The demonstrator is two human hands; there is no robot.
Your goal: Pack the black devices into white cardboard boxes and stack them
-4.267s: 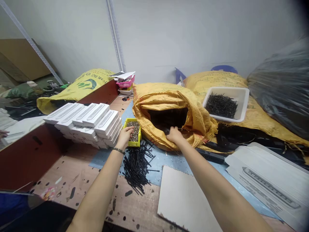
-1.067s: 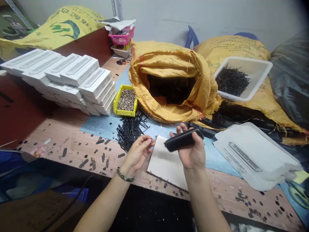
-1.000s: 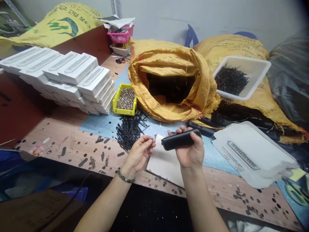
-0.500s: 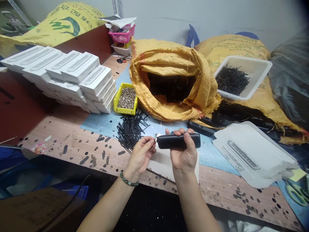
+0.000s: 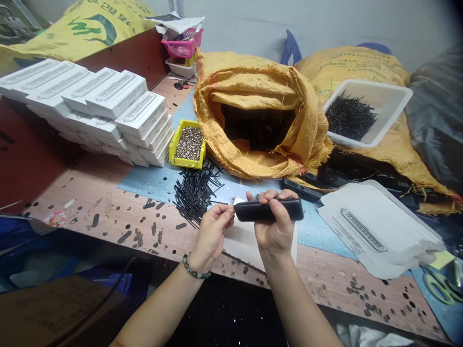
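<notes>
My right hand (image 5: 277,221) is wrapped round a black oblong device (image 5: 253,210) with rounded edges, holding it level above the table. Thumb in front, fingers over its top. At the device's left end, my left hand (image 5: 215,226) is closed in a pinch, its fingertips touching that end or very close to it. Whatever sits between those fingertips is too small to make out. Just left of the hands lies a heap of thin black rods (image 5: 193,195). Behind it, a yellow bin (image 5: 186,165) holds many small shiny metal parts. Beneath the hands is a pale sheet (image 5: 246,246).
White printed boxes (image 5: 141,115) are stacked at left. An open orange woven sack (image 5: 253,166) with a dark inside stands behind. Right of it, a white tub (image 5: 394,108) holds black rods. Flat printed cartons (image 5: 376,226) and green-handled scissors (image 5: 439,286) lie at right.
The left fingertips have moved slightly right, up against the device's end. The device has shifted a little, still in my right hand. The whole view has moved slightly.
</notes>
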